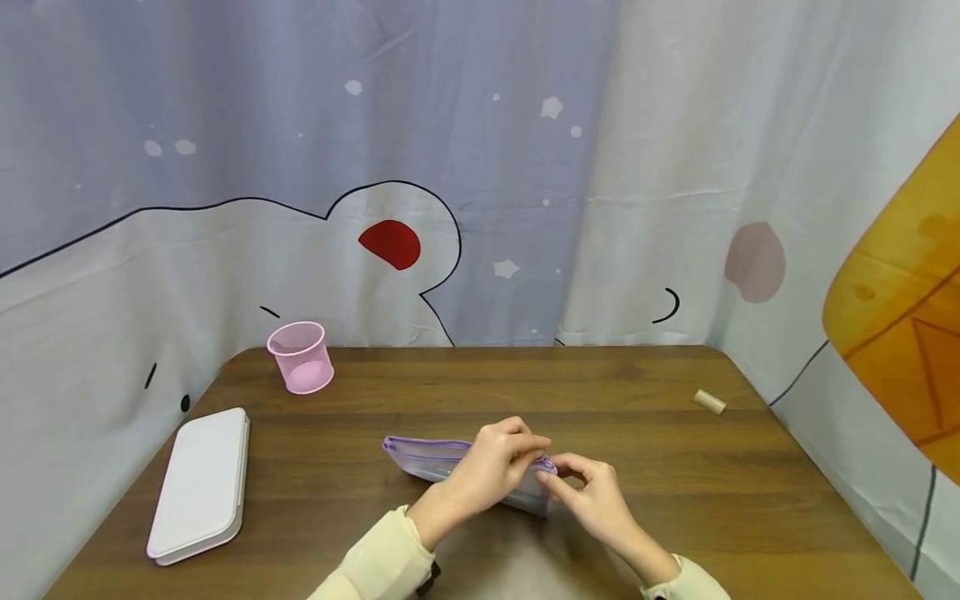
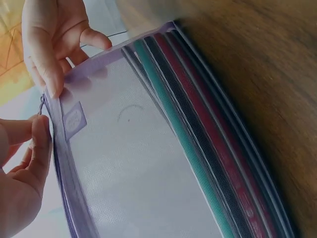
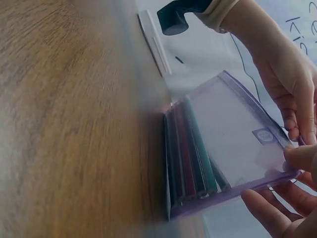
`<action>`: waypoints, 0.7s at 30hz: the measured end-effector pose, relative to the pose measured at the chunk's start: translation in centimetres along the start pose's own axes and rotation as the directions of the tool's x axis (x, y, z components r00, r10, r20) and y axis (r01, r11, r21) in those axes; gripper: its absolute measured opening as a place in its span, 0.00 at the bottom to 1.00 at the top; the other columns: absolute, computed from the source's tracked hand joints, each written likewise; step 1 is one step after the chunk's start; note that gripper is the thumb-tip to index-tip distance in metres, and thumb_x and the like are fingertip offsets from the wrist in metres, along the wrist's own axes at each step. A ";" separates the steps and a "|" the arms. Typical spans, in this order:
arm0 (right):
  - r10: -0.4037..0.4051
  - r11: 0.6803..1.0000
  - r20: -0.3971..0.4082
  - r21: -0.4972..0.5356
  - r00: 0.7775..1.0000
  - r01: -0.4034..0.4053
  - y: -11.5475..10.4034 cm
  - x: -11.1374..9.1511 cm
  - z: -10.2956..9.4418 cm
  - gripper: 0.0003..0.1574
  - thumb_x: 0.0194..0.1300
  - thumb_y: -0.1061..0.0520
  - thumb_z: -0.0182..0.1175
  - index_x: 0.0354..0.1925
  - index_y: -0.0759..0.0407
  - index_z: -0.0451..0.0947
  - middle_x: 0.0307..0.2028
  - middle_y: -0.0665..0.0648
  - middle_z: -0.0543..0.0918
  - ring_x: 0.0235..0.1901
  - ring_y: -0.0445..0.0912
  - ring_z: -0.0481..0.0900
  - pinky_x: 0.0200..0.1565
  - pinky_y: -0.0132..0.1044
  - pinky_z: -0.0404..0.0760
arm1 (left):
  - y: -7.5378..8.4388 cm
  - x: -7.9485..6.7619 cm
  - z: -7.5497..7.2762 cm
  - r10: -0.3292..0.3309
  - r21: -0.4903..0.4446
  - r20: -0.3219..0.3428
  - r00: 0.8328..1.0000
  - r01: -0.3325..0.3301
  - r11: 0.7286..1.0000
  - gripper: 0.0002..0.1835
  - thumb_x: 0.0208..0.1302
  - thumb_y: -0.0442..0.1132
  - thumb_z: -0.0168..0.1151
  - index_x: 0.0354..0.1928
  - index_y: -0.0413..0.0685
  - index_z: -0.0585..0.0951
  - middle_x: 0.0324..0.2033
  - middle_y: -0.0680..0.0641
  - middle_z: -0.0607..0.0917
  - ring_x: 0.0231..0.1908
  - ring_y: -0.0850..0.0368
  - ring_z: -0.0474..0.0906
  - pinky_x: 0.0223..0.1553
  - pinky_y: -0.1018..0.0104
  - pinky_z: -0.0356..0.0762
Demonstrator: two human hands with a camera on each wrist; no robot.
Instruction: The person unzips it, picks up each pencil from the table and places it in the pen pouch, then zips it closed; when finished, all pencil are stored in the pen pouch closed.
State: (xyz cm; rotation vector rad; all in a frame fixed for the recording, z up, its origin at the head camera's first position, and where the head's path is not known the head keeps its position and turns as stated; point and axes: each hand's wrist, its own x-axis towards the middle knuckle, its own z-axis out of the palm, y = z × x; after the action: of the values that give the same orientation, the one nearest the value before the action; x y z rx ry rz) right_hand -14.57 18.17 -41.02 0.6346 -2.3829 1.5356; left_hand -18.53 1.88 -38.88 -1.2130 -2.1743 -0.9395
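Observation:
A see-through mesh zip pouch with purple edging [image 1: 427,457] stands tilted on the table in front of me. Several pencils [image 2: 166,106], one green and others dark or red, lie along its bottom. My left hand [image 1: 491,467] pinches the small zipper pull [image 2: 42,103] near the pouch's right end, clearest in the left wrist view. At that same end my right hand [image 1: 596,500] grips the top corner, thumb on the near face and fingers behind. In the head view the left hand hides part of the pouch's upper edge.
A pink cup [image 1: 303,367] stands at the back left of the wooden table [image 1: 465,396]. Nearer, along the left edge, lies a white flat case [image 1: 201,483]. A small beige cylinder [image 1: 709,402] lies at the back right. A printed curtain [image 1: 480,150] hangs behind.

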 end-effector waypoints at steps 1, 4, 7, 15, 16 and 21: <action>-0.007 1.000 0.000 0.015 1.000 0.007 0.1 0.0 0.0 0.08 0.53 0.65 0.60 0.34 0.69 0.78 0.30 0.63 0.82 0.29 0.48 0.81 0.26 0.36 0.85 | -0.1 0.0 0.0 -0.003 0.001 -0.007 1.000 0.003 1.000 0.07 0.52 0.29 0.61 0.35 0.40 0.83 0.25 0.50 0.79 0.22 0.67 0.74 0.23 0.93 0.68; -0.049 0.999 -0.017 0.006 0.999 0.049 0.3 0.1 -0.1 0.08 0.53 0.66 0.60 0.34 0.70 0.78 0.29 0.63 0.82 0.28 0.47 0.81 0.25 0.37 0.84 | -0.3 -0.1 -0.2 -0.010 0.015 -0.016 1.000 0.010 1.000 0.07 0.51 0.28 0.62 0.34 0.40 0.84 0.23 0.50 0.79 0.21 0.67 0.73 0.22 0.93 0.68; -0.103 0.994 -0.054 -0.052 0.993 0.100 0.4 0.2 -0.1 0.08 0.51 0.67 0.61 0.33 0.70 0.79 0.28 0.61 0.83 0.27 0.43 0.81 0.24 0.34 0.84 | -0.5 -0.3 -0.4 -0.040 0.027 -0.015 0.999 0.041 0.999 0.07 0.51 0.28 0.62 0.34 0.40 0.84 0.23 0.50 0.79 0.21 0.67 0.73 0.22 0.92 0.67; -0.167 0.974 -0.142 -0.177 0.976 0.141 0.4 0.7 0.2 0.07 0.46 0.68 0.64 0.29 0.65 0.82 0.27 0.57 0.84 0.30 0.39 0.81 0.28 0.27 0.83 | -1.1 -1.2 -1.0 -0.118 0.040 -0.039 0.992 0.120 0.992 0.07 0.50 0.27 0.62 0.32 0.41 0.84 0.22 0.50 0.80 0.21 0.66 0.74 0.20 0.90 0.68; -0.168 0.973 -0.144 -0.184 0.975 0.140 0.4 0.7 0.1 0.06 0.46 0.68 0.64 0.29 0.65 0.82 0.27 0.57 0.85 0.29 0.39 0.81 0.28 0.27 0.82 | -1.3 -1.4 -1.1 -0.114 0.049 -0.049 0.992 0.117 0.992 0.08 0.49 0.27 0.62 0.32 0.41 0.85 0.21 0.50 0.79 0.20 0.66 0.73 0.20 0.90 0.68; -0.052 0.994 -0.144 -0.104 0.988 0.038 1.2 1.0 -0.8 0.07 0.49 0.68 0.62 0.31 0.69 0.81 0.27 0.61 0.84 0.24 0.40 0.80 0.23 0.27 0.82 | -2.7 -2.6 -2.7 -0.105 0.116 -0.134 0.985 0.121 0.986 0.09 0.46 0.24 0.61 0.29 0.41 0.85 0.19 0.51 0.78 0.18 0.67 0.71 0.18 0.89 0.66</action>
State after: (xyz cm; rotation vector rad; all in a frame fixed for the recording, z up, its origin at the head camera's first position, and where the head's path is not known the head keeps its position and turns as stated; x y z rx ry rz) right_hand -16.02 19.10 -41.25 0.5307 -2.3036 1.3824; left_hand -19.36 -2.53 -39.75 -0.9537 -2.1830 -0.8882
